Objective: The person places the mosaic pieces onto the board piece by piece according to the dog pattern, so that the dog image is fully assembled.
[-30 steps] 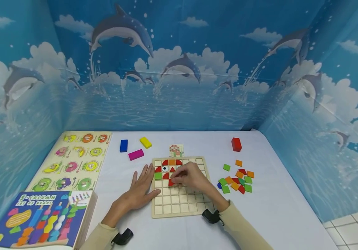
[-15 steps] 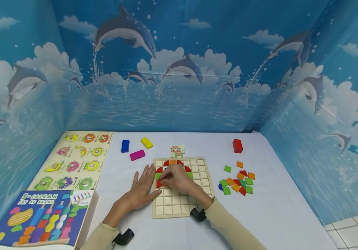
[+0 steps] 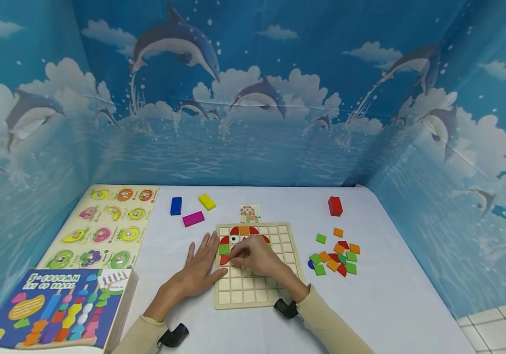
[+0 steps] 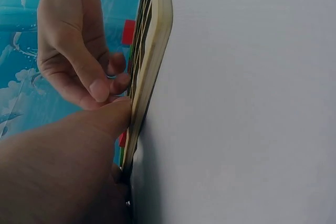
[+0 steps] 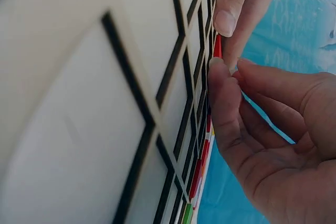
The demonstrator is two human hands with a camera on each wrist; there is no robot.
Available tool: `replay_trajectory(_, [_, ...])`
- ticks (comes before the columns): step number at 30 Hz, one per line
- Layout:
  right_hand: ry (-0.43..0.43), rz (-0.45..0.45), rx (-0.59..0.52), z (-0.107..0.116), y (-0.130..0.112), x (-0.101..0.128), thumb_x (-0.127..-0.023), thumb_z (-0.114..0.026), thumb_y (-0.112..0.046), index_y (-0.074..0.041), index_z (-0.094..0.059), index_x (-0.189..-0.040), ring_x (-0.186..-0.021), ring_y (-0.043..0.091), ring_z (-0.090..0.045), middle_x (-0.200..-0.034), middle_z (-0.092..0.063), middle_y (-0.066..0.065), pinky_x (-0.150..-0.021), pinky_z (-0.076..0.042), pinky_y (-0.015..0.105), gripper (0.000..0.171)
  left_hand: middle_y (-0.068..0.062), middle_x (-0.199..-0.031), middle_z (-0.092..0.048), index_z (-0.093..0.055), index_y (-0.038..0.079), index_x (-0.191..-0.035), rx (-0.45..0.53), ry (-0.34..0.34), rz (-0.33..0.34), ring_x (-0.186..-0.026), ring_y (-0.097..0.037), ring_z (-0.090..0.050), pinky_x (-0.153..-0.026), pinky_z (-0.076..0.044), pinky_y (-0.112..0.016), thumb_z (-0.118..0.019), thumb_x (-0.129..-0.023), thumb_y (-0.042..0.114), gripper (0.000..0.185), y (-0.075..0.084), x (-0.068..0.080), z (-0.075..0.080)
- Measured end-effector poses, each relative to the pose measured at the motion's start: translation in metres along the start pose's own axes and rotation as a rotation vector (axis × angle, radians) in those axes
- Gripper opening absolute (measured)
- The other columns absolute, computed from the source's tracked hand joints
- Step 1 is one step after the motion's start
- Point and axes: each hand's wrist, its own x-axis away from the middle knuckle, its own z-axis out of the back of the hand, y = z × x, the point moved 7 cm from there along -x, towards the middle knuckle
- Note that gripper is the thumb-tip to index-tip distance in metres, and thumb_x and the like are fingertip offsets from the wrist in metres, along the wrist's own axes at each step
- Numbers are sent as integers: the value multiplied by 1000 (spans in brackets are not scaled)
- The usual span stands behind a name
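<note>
A wooden grid board (image 3: 248, 296) lies on the white table, its upper cells partly filled with red, orange, green and eye-marked tiles. My left hand (image 3: 197, 271) rests flat at the board's left edge, fingers spread; its thumb touches the rim in the left wrist view. Over the board's upper middle is my right hand (image 3: 256, 255), fingers loosely bent. Its fingertips are beside a red tile (image 3: 224, 260) in the left column. In the right wrist view the right hand (image 5: 278, 145) shows no tile between thumb and finger. That hand hides several cells.
Loose coloured tiles (image 3: 333, 256) lie right of the board. A small pattern card (image 3: 250, 214) sits behind it. Blue (image 3: 176, 206), yellow (image 3: 207, 202), magenta (image 3: 193, 219) and red (image 3: 335, 206) blocks stand farther back. A bead-set box (image 3: 58, 309) and fruit puzzle board (image 3: 102, 221) occupy the left.
My right hand has moved left across the board with a red tile, then back slightly right. The red tile now lies in the left column. The left hand has stayed put.
</note>
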Motion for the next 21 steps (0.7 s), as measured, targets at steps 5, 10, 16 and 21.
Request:
replay_trajectory(5, [-4, 16, 19, -1, 0, 0, -93, -80, 5, -2, -85, -93, -75, 6, -68, -88, -81, 4, -68, -58, 21, 9, -8, -182, 0, -8, 8, -173, -8, 1, -11, -168, -31, 8, -130, 10, -64, -64, -106, 46, 95, 0, 0, 0])
replay_trajectory(10, [-8, 23, 6, -2, -1, 0, -94, -81, 3, -2, -85, -96, -74, 7, -68, -89, -81, 3, -66, -57, 21, 7, -10, -182, -1, -9, 6, -173, 3, 4, -23, -168, -34, 6, -129, 10, -65, -64, -107, 44, 94, 2, 0, 0])
replay_trajectory(16, [-10, 16, -3, -1, 0, 2, -94, -81, 1, -4, -85, -96, -74, 5, -67, -88, -81, 1, -67, -56, 21, 6, -8, -182, 1, -7, 7, -173, 3, -3, -12, -168, -33, 8, -129, 12, -65, -64, -107, 45, 95, 2, 0, 1])
replay_trajectory(21, [-27, 39, -20, 9, 5, 10, -95, -83, -6, -5, -85, -104, -77, 4, -65, -94, -80, -2, -70, -57, 22, 10, -8, -182, 0, -8, 8, -173, -12, 10, -6, -168, -32, 8, -129, 10, -65, -65, -106, 46, 96, 0, 0, 0])
